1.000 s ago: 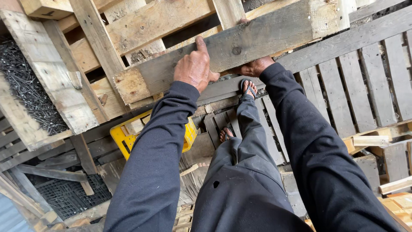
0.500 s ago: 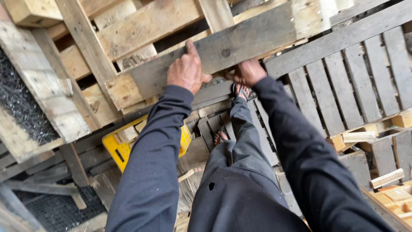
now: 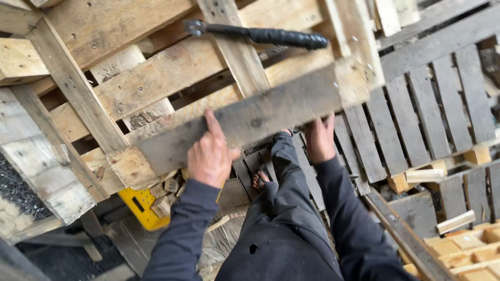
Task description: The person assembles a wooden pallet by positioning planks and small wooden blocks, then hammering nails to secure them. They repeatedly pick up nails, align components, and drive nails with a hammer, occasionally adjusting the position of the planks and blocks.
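Observation:
A long grey weathered plank (image 3: 260,117) runs slanting across the view, lifted over the wooden pallets (image 3: 130,78). My left hand (image 3: 211,156) grips its lower edge near the left end, fingers up the face. My right hand (image 3: 320,138) holds the same plank from below, further right, fingers hidden behind the board. A black pry bar (image 3: 260,34) with a wrapped handle lies on the pallet slats above the plank. My dark-trousered legs and sandalled feet (image 3: 259,180) stand on pallet slats below.
A yellow tool case (image 3: 140,205) lies among wood scraps at lower left. Grey pallets (image 3: 432,104) cover the right side, with loose light blocks (image 3: 463,244) at lower right. A dark heap of nails (image 3: 18,190) sits at the far left edge.
The plank has come up off the pallet and moved toward me with both hands on it. My view has shifted upward, and the pry bar is now in sight.

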